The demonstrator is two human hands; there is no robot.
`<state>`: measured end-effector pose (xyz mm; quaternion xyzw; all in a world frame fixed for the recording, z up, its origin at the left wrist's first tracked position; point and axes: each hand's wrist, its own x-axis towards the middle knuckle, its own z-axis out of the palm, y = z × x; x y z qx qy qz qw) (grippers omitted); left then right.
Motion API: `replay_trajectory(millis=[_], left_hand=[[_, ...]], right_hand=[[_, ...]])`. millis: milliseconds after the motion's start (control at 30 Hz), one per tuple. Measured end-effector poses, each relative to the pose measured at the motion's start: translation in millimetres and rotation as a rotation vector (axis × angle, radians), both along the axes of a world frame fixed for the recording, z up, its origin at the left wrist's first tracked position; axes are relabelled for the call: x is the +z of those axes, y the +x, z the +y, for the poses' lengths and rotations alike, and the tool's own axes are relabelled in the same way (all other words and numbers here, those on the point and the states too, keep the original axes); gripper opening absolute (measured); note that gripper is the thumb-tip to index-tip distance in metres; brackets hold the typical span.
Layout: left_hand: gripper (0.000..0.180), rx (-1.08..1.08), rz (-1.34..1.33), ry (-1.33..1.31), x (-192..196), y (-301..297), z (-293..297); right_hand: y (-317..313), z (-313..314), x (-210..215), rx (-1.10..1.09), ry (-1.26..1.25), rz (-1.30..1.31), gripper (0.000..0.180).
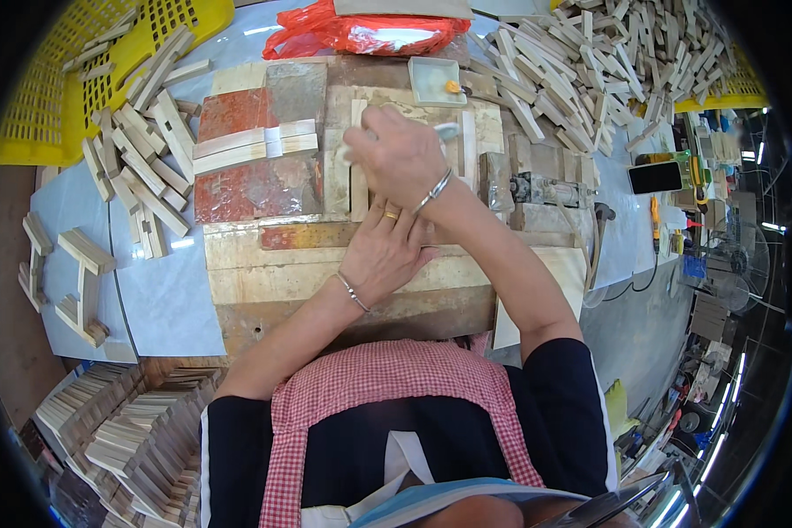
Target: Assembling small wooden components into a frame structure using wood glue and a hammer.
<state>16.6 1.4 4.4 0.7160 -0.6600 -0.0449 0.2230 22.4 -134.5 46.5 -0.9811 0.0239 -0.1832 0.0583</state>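
Observation:
My right hand (399, 154) is closed around a whitish tool whose pale end (447, 130) sticks out past its right side; the rest is hidden in the fist. Just below it, my left hand (383, 246) lies flat with its fingers stretched forward on the wooden work board (255, 264), fingertips partly covered by my right wrist. Under and beside both hands stand upright pale wood strips (359, 189) set in the board. Another pale strip (469, 145) stands to the right of my right hand. Left of the hands, joined pale strips (255, 145) lie across a red-and-grey plate (238, 189).
A small white tray (436, 97) with a yellow-tipped item sits behind my hands. To the right is a metal cylinder clamp (550, 190). Loose wood sticks (563, 79) heap far right; more (141, 163) lie left near a yellow basket (40, 114). A phone (655, 178) lies right.

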Motion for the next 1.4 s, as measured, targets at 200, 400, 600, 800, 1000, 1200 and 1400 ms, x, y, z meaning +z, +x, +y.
replay_trajectory(millis=[200, 400, 600, 800, 1000, 1200, 1400], left_hand=[[0.044, 0.071, -0.007, -0.303, 20, 20, -22], [0.031, 0.027, -0.075, -0.208, 12, 38, -34], [0.038, -0.019, -0.097, -0.249, 17, 35, -27], [0.040, 0.001, -0.088, -0.204, 19, 33, -23], [0.029, 0.023, -0.079, -0.194, 21, 34, -32], [0.015, -0.059, -0.050, -0.168, 27, 50, -52], [0.018, 0.109, 0.323, -0.497, 119, 116, -31]], right_hand=[[-58, -45, 19, -0.320, 0.427, -0.211, 0.018], [-155, -68, 43, -0.496, 0.414, -0.218, 0.020], [-193, -47, 51, -0.555, 0.454, -0.181, 0.021], [-205, -39, 56, -0.560, 0.434, -0.187, 0.022], [-197, -39, 57, -0.510, 0.401, -0.132, 0.023], [-178, -39, 51, -0.454, 0.378, -0.094, 0.023], [-146, -38, 38, -0.297, 0.209, 0.152, 0.017]])
